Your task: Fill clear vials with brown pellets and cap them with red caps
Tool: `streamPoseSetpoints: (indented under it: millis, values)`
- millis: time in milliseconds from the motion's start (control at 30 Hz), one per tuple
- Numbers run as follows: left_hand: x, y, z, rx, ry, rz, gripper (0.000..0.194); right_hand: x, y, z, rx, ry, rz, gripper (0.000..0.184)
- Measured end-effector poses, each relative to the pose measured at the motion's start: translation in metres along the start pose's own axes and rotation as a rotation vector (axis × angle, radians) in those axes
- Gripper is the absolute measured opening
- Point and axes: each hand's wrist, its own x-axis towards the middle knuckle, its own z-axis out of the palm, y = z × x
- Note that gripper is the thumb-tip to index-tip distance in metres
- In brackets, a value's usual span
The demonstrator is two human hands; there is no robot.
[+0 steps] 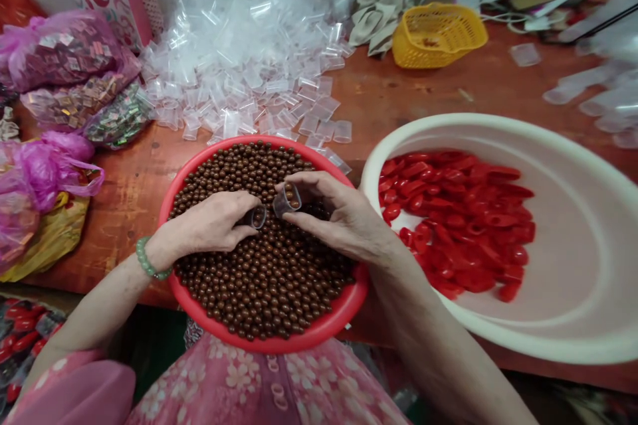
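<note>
A red basin (172, 282) full of shiny brown balls (264, 279) stands before me at the table edge. Over the balls, my left hand (214, 220) is closed around a small clear plastic cup (258, 216), its mouth turned to the right. My right hand (339, 212) grips a second clear cup (282, 202) between thumb and fingers. That cup is tilted, and a few brown balls show inside its mouth. The two cups are close together but apart. Whether the left cup holds balls I cannot tell.
Behind the basin lies a big heap of clear cups (239, 80). To the right, a white tub (563, 279) holds red plastic pieces (463, 226). A yellow basket (438, 36) stands farther back. Pink bags (64, 46) of small pieces sit on the left.
</note>
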Motion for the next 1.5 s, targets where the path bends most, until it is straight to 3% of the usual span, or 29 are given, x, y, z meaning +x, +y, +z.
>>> streamPoseSetpoints:
  millis: [133,300,533,633,733,833,967,1067,1233,1500]
  values:
    - [-0.003,-0.008,-0.004,-0.147,0.031,-0.028,0.028,-0.003,0.002,0.004,0.0,0.019,-0.014,0.044]
    - [-0.003,-0.007,-0.003,-0.102,-0.005,-0.026,0.027,-0.003,-0.006,0.006,-0.085,-0.023,-0.045,0.037]
    - [-0.008,0.0,0.0,-0.048,0.055,-0.042,0.036,-0.002,-0.011,0.008,-0.151,-0.037,-0.115,0.033]
    - [-0.015,0.007,-0.003,-0.003,0.123,-0.056,0.051,-0.006,-0.017,0.006,-0.14,-0.009,-0.135,0.036]
    - [-0.021,0.02,-0.006,-0.041,0.263,-0.063,0.059,-0.01,-0.026,0.002,-0.069,-0.034,-0.144,0.037]
    - [-0.022,0.036,-0.003,-0.306,0.315,-0.056,0.059,-0.014,-0.034,-0.003,0.069,-0.09,-0.111,0.041]
    - [-0.018,0.052,0.007,-0.758,0.257,-0.113,0.06,-0.015,-0.044,-0.009,0.157,-0.23,-0.092,0.041]
    - [-0.016,0.061,0.014,-0.965,0.232,-0.112,0.049,-0.016,-0.048,-0.012,0.162,-0.293,-0.097,0.037]
    - [-0.019,0.069,0.027,-1.195,0.251,-0.17,0.044,-0.018,-0.049,-0.013,0.147,-0.28,-0.12,0.037]
    - [-0.03,0.066,0.042,-1.529,0.295,-0.224,0.047,-0.01,-0.045,-0.001,0.015,-0.217,-0.301,0.024]
